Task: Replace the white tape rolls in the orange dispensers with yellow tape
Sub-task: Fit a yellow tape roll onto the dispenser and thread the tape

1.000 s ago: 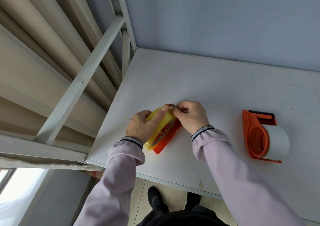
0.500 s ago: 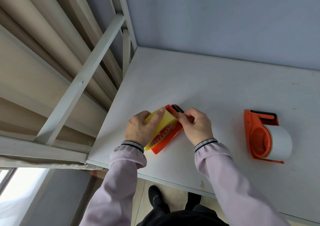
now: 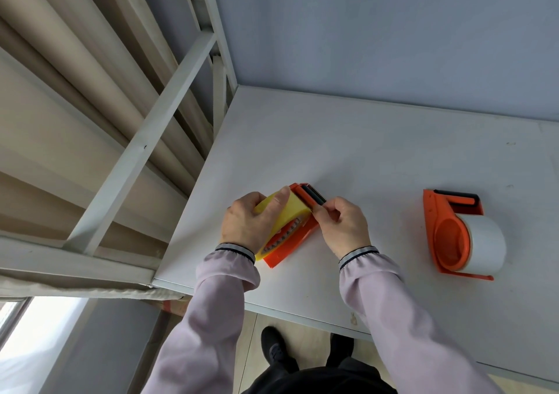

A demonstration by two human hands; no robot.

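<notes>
On the white bench point(image 3: 378, 151), the left hand point(image 3: 248, 224) grips the yellow tape roll point(image 3: 292, 212) seated in 1 orange dispenser point(image 3: 292, 244); the right hand point(image 3: 343, 227) pinches its tape end by the cutter. The second dispenser point(image 3: 444, 233), holding white tape point(image 3: 487, 245), lies well apart.

A yellow tape roll point(image 3: 295, 212) sits in an orange dispenser point(image 3: 298, 236) with a black roller point(image 3: 313, 197). The second orange dispenser point(image 3: 444, 236) carries white tape point(image 3: 487, 247). The sleeves point(image 3: 390, 297) are pale lilac with dark-striped cuffs, over a white table point(image 3: 363, 151).
</notes>
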